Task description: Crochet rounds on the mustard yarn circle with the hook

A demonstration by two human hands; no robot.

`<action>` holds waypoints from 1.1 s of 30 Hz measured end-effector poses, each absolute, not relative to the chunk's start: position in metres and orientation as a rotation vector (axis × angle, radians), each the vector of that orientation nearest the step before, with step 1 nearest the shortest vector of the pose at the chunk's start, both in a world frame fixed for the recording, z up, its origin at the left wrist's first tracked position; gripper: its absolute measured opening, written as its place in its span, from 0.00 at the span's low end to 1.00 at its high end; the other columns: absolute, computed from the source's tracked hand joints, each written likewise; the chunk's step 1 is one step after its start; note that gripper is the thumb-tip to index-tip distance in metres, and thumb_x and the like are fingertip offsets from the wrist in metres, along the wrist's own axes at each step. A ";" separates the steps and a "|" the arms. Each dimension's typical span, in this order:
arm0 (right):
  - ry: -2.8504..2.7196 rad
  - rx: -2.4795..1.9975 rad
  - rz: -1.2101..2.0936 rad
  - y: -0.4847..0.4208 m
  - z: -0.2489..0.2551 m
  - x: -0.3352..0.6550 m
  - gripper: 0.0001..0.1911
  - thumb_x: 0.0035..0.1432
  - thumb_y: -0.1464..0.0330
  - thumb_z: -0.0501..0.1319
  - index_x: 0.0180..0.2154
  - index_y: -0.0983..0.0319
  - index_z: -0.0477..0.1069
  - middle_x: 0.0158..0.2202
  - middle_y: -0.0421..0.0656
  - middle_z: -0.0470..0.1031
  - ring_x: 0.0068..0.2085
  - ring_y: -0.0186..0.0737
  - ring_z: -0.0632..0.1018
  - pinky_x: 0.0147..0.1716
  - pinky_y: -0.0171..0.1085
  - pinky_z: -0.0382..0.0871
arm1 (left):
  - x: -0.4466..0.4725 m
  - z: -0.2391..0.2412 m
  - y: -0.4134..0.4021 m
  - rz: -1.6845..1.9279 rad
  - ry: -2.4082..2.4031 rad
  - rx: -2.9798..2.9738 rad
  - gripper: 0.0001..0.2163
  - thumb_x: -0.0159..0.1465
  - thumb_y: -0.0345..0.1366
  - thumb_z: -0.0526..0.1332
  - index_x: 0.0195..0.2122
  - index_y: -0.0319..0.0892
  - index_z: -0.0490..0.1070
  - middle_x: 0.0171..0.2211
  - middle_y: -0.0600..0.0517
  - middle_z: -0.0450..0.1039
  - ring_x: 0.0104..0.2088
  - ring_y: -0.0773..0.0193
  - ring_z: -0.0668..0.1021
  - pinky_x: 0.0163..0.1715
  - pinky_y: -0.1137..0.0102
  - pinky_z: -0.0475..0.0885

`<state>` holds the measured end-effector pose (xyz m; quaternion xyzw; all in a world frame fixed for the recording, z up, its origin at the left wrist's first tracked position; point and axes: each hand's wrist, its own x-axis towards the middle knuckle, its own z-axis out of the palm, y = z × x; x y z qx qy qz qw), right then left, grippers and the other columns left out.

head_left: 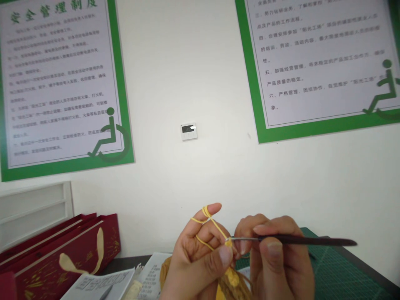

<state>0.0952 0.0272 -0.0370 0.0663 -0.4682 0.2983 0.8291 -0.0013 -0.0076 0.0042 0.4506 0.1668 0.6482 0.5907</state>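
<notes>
Yellow yarn loops around the raised index finger of my left hand and runs down to a small crocheted piece. My left thumb pinches the top of that piece against the other fingers. My right hand grips a crochet hook with a dark handle, held nearly level. Its thin metal tip meets the yarn just above my left thumb. Part of the crocheted piece is hidden behind my fingers, and brownish-yellow material hangs below it.
Dark red gift bags with cream handles stand at the left, with printed papers in front. A green cutting mat lies on the table at the right. Green-framed posters and a small white panel are on the wall.
</notes>
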 end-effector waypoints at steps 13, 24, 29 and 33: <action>-1.164 0.190 0.693 0.028 -0.033 0.108 0.07 0.76 0.63 0.53 0.45 0.53 0.70 0.29 0.39 0.76 0.29 0.38 0.78 0.30 0.38 0.74 | -0.003 0.006 -0.008 1.501 0.391 1.074 0.22 0.48 0.28 0.81 0.46 0.45 0.86 0.24 0.53 0.77 0.27 0.66 0.77 0.31 0.73 0.70; -1.178 0.159 0.702 0.025 -0.033 0.112 0.07 0.76 0.64 0.54 0.44 0.54 0.70 0.29 0.39 0.76 0.28 0.37 0.78 0.29 0.37 0.73 | -0.003 0.007 -0.010 1.495 0.421 1.111 0.22 0.47 0.29 0.81 0.44 0.47 0.86 0.24 0.54 0.76 0.27 0.65 0.77 0.32 0.72 0.70; -1.140 0.106 0.718 0.020 -0.031 0.111 0.08 0.74 0.62 0.56 0.41 0.54 0.71 0.27 0.38 0.74 0.29 0.37 0.77 0.29 0.35 0.71 | -0.002 0.006 -0.010 1.508 0.432 1.128 0.23 0.46 0.30 0.82 0.44 0.48 0.86 0.24 0.54 0.77 0.27 0.65 0.77 0.31 0.72 0.71; -1.105 0.067 0.755 0.018 -0.030 0.112 0.08 0.74 0.61 0.57 0.39 0.54 0.70 0.26 0.37 0.74 0.28 0.37 0.76 0.29 0.36 0.71 | -0.002 0.005 -0.010 1.512 0.440 1.140 0.22 0.46 0.31 0.81 0.44 0.47 0.86 0.23 0.54 0.76 0.27 0.64 0.77 0.31 0.71 0.71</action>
